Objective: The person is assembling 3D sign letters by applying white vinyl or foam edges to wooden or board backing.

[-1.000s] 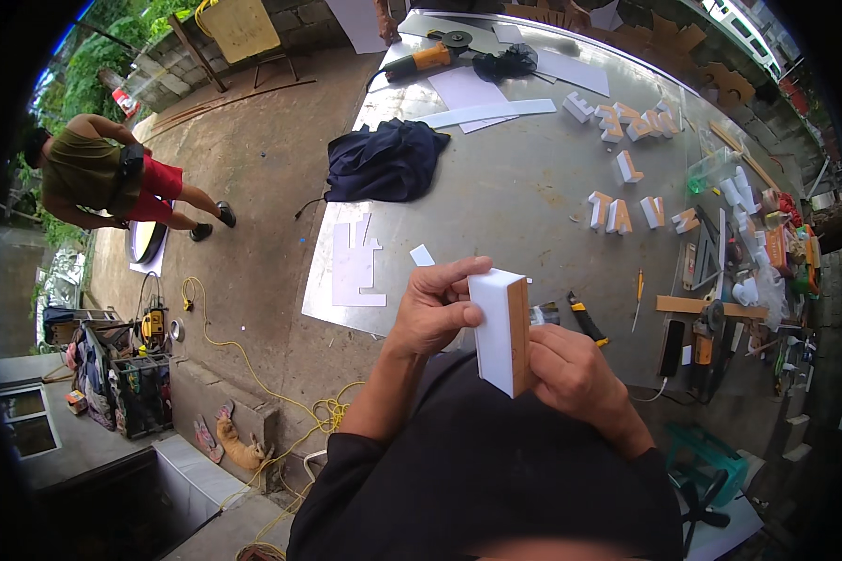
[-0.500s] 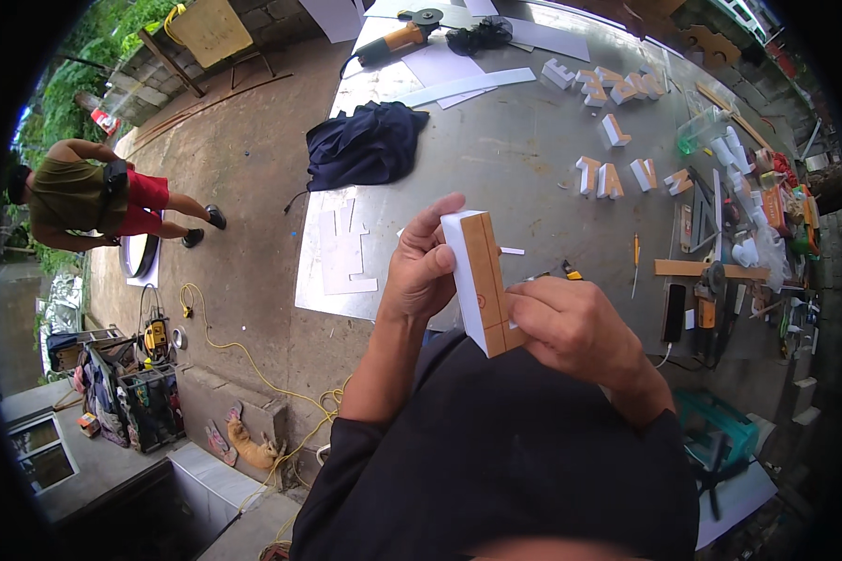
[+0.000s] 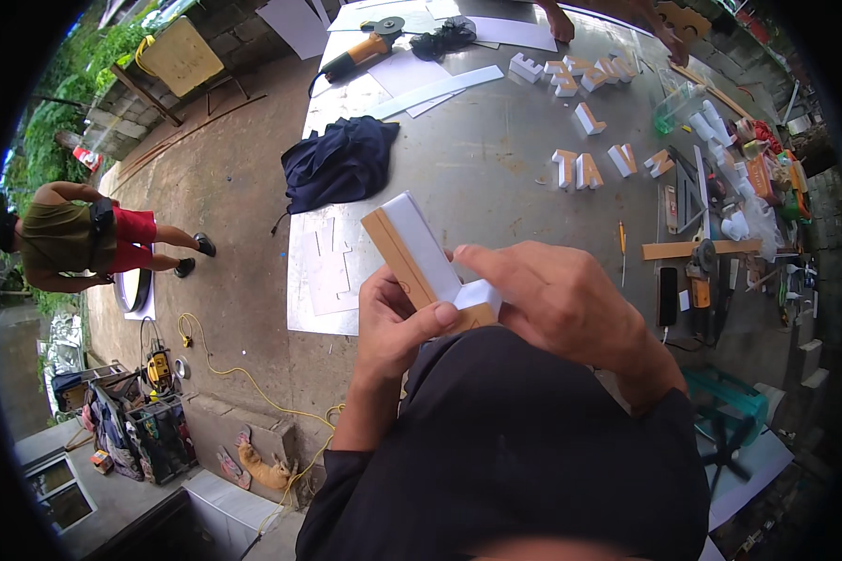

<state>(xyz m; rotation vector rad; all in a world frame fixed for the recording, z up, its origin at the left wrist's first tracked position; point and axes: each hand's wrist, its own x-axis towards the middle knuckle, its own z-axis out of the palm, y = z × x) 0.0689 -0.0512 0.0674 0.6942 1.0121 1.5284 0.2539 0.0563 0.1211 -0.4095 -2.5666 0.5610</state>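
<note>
An L-shaped block letter (image 3: 426, 248), white on its sides with a brown paper face, is held in front of my chest. My left hand (image 3: 388, 323) is closed round the corner of it, thumb pressed on the brown face near the short arm. At the end of that short arm is my right hand (image 3: 561, 294), its fingers bent against the letter and the index finger reaching toward the inner white side. My right thumb is hidden. Beyond my hands, on the metal table (image 3: 496, 201), stand several similar block letters (image 3: 587, 170).
At the far edge another person's hand (image 3: 561, 25) rests by white sheets. An angle grinder (image 3: 365, 45) and a dark cloth (image 3: 341, 161) lie on the left; a second grinder (image 3: 702, 271) and a phone (image 3: 667, 297) on the right. A person (image 3: 75, 229) stands on the floor.
The block letter has been turned and tilted left, so its inner white side now shows. My right index finger has stretched out. Another person's hands have appeared at the table's far edge.
</note>
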